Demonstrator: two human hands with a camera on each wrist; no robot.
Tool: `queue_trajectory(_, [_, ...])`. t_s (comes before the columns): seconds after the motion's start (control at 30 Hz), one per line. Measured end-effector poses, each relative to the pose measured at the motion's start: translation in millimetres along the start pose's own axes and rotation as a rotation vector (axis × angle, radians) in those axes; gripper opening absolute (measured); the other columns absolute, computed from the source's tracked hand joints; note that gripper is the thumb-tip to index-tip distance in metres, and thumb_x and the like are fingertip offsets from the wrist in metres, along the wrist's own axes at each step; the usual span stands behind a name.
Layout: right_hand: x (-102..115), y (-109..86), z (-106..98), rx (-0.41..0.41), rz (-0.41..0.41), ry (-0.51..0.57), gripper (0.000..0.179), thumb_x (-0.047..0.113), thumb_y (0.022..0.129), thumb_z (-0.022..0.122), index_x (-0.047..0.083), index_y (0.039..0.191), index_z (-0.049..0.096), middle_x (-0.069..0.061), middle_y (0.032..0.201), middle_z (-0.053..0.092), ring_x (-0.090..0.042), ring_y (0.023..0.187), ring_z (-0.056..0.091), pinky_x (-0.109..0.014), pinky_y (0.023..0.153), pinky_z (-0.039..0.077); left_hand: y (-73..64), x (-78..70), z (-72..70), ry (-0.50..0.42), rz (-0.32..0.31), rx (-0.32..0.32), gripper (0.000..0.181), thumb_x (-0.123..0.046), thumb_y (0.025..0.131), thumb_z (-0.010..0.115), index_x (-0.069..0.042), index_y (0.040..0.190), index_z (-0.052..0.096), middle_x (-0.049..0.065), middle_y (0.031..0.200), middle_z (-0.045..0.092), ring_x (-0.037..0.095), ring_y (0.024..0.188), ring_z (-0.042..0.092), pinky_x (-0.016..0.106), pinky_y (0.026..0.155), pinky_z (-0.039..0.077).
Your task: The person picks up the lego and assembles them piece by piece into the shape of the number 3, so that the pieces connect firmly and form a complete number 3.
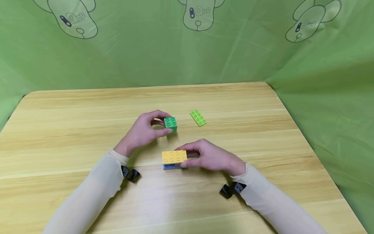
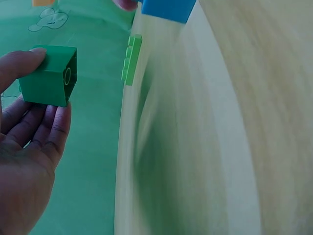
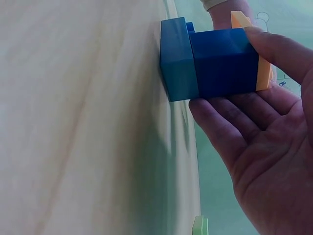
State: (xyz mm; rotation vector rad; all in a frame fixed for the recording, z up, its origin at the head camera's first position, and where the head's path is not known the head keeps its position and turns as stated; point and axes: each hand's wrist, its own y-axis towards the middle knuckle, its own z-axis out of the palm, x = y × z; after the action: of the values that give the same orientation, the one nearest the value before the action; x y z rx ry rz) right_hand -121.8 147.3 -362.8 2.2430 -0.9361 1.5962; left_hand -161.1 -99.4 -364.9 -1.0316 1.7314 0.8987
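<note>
Seen from the head, the scene is bright and fairly even, lit apparently from above; a pale glare sits on the near part of the table, and soft-edged shadows lie beside the sleeves. The green curtain carries lighter streaks and darkens in a fold at the right. Both wrist views are dimmer, cooler and hazier, with weak contrast: the wood grain smears into soft blur, crossed by broad, fuzzy greenish dark patches. The palm of the right grip and the dark blue brick fall into shade
</note>
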Motion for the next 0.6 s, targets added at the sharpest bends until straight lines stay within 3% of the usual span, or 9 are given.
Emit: queue_trajectory(0.6, [-0.1, 1.8, 0.0, 0.003, 0.000, 0.043, 0.042, 0.010, 0.089, 0.074, 0.000, 0.128, 0.062, -0.005, 0.117, 0.068, -0.016, 0.110, 0.063, -0.031, 0.092, 0.052, -17.0, -16.1, 10.1, -0.063, 0.084, 0.004, 0.034, -0.004, 0.082, 0.078, -0.003, 0.114, 0.066, 0.005, 0.105, 0.065, 0.022, 0.094, 0.061, 0.046, 0.094, 0.050])
